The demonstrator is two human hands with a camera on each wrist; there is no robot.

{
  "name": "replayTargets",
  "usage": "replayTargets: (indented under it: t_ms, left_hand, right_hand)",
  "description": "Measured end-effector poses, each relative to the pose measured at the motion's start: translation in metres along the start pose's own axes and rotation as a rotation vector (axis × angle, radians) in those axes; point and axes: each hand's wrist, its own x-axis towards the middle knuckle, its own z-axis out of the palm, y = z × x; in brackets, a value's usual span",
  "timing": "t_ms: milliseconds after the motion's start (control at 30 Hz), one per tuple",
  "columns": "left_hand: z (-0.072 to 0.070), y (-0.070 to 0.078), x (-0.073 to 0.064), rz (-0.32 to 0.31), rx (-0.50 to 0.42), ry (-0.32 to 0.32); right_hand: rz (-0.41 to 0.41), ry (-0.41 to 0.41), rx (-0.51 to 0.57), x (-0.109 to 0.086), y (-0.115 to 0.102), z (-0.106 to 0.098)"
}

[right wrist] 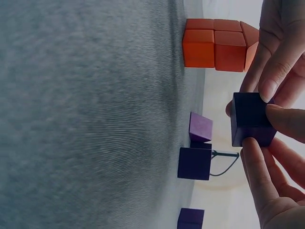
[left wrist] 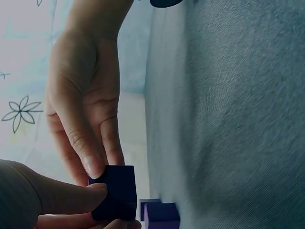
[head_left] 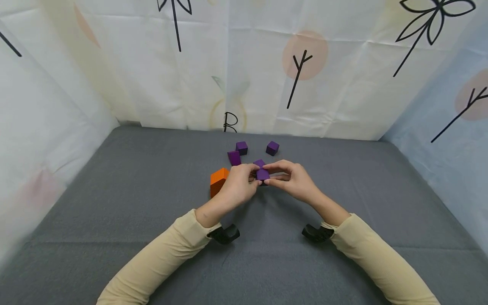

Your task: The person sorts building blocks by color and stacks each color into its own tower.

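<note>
A purple cube [head_left: 262,174] is held between both hands, lifted off the grey cloth. My left hand [head_left: 239,181] pinches it from the left, thumb on the near face. From the right, my right hand [head_left: 292,178] grips the same cube with thumb and fingertips. The right wrist view shows this held cube [right wrist: 251,119] with fingers of both hands around it. Just beyond it in the head view is another purple cube [head_left: 259,162], partly hidden. To the left hand's left stand orange blocks [head_left: 219,179], stacked, partly covered by that hand.
A slanted purple block [head_left: 234,158] and a purple cube [head_left: 242,148] lie beyond the left hand. One more purple cube [head_left: 272,148] sits farther back right. Grey cloth [head_left: 133,190] covers the surface, and a patterned white curtain [head_left: 255,84] hangs behind.
</note>
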Motion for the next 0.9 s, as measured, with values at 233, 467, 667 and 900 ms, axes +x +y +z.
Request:
replayTargets:
  t_ms: [233, 467, 667, 900]
  left_hand:
    - [0.014, -0.007, -0.003, 0.014, 0.061, 0.007]
    - [0.024, -0.011, -0.002, -0.008, 0.110, -0.004]
    - [0.028, -0.015, -0.003, -0.039, 0.113, -0.020]
    - [0.030, -0.017, -0.003, -0.040, 0.131, -0.028]
  right_hand:
    - [0.037, -0.021, -0.046, -0.005, 0.008, 0.001]
    - [0.107, -0.057, -0.078, -0.007, 0.011, 0.004]
    - [0.149, -0.079, -0.105, -0.007, 0.012, 0.007]
    - [0.154, -0.088, -0.139, -0.006, 0.013, 0.009]
